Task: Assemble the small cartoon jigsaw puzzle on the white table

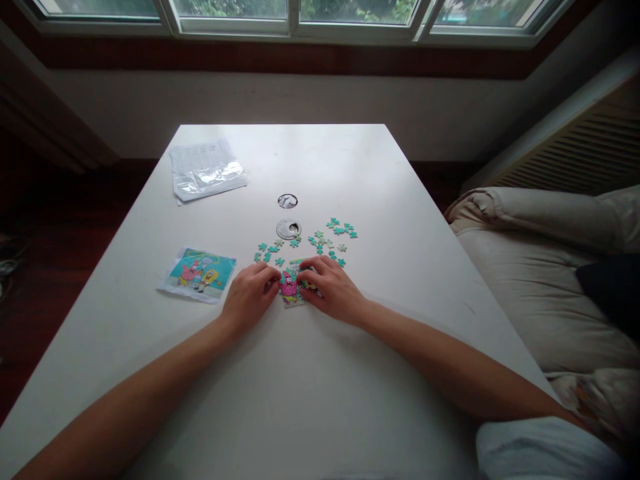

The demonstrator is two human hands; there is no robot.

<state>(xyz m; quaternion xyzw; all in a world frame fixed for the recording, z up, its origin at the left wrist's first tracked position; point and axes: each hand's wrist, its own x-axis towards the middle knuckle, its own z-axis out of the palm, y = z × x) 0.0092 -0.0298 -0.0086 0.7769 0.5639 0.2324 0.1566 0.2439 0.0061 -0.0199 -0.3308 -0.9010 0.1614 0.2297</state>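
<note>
A partly joined jigsaw puzzle with a pink cartoon figure lies flat on the white table between my hands. My left hand is closed, with thumb and fingertips pinched at the puzzle's left edge. From the other side, my right hand curls its fingers over the puzzle's right part and grips it there, hiding some of the picture. Just beyond, several loose green puzzle pieces lie scattered, mostly teal or pale green.
Left of my left hand lies a printed cartoon picture packet. A clear plastic bag with paper rests at the table's far left. Two round silvery discs sit behind the pieces. A beige sofa stands on the right.
</note>
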